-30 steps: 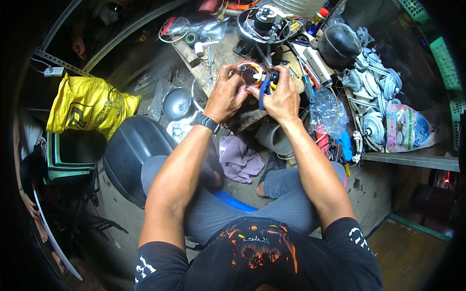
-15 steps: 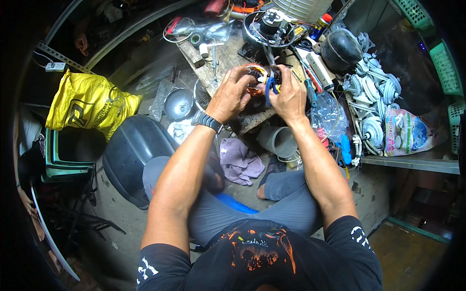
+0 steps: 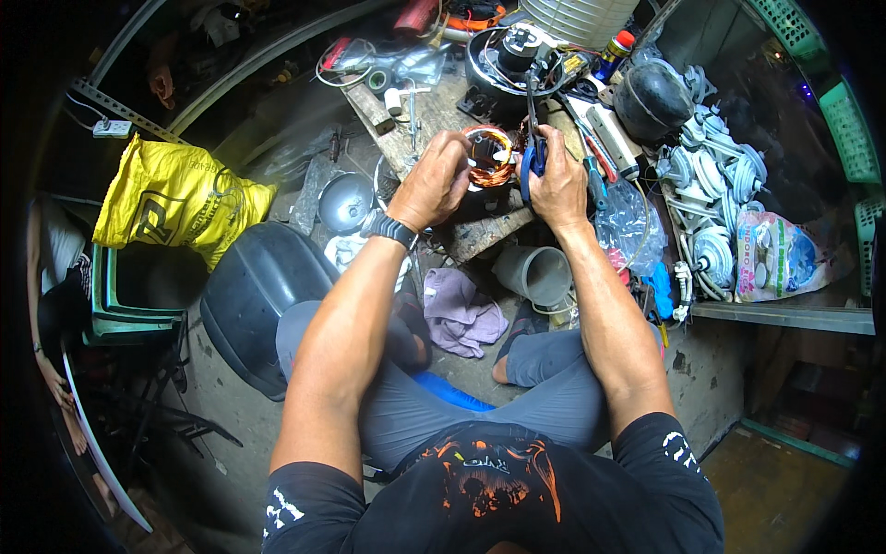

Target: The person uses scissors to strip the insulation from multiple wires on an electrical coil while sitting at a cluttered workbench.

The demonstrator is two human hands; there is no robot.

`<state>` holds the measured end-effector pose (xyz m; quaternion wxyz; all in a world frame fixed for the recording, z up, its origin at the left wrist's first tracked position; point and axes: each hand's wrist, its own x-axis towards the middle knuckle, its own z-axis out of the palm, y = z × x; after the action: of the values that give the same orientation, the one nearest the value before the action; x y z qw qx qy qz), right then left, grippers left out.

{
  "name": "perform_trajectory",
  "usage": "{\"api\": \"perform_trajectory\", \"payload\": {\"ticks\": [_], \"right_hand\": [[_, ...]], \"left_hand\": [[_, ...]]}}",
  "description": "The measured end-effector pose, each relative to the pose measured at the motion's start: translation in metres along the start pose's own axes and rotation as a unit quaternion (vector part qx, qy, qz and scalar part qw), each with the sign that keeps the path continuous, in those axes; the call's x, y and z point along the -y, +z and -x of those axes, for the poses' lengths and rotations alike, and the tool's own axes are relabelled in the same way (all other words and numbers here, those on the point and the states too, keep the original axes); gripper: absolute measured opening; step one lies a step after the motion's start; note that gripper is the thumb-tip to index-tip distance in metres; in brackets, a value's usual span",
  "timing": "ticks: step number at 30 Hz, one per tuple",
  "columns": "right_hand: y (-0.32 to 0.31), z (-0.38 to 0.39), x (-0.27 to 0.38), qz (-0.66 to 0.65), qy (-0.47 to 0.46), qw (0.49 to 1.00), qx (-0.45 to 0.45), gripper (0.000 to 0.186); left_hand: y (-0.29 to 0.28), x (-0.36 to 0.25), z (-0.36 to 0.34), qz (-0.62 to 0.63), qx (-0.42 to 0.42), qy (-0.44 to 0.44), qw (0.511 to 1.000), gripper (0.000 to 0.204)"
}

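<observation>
Bench, motor in bowl, right grip around scissors, left grip unclear by coil

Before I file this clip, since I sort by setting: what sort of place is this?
Likely a small repair workshop, judging by the copper-wound coil, the blue-handled scissors and the cluttered wooden bench.

Round copper-coloured coil, dark middle; blue-handled scissors just right of it, blades pointing away.

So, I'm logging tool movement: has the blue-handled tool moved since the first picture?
Yes, slightly rightward: the blue-handled tool is nearer the teal-handled screwdriver, which lies still.
</observation>
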<state>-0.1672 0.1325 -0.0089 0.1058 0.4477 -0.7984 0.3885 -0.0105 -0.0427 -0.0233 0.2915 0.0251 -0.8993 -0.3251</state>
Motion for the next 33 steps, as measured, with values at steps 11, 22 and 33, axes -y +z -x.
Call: {"api": "perform_trajectory", "payload": {"ticks": [11, 22, 33], "right_hand": [[-0.066, 0.074, 0.04, -0.389, 0.293, 0.84, 0.239, 0.039], [-0.036, 0.109, 0.035, -0.461, 0.363, 0.747, 0.314, 0.032], [-0.029, 0.113, 0.028, -0.469, 0.383, 0.736, 0.303, 0.032]], "left_hand": [[-0.011, -0.007, 0.001, 0.015, 0.021, -0.003, 1.0, 0.027], [-0.006, -0.016, 0.005, -0.132, 0.026, -0.052, 0.99, 0.064], [-0.005, -0.006, 0.0, -0.071, 0.051, -0.077, 0.993, 0.04]]}}
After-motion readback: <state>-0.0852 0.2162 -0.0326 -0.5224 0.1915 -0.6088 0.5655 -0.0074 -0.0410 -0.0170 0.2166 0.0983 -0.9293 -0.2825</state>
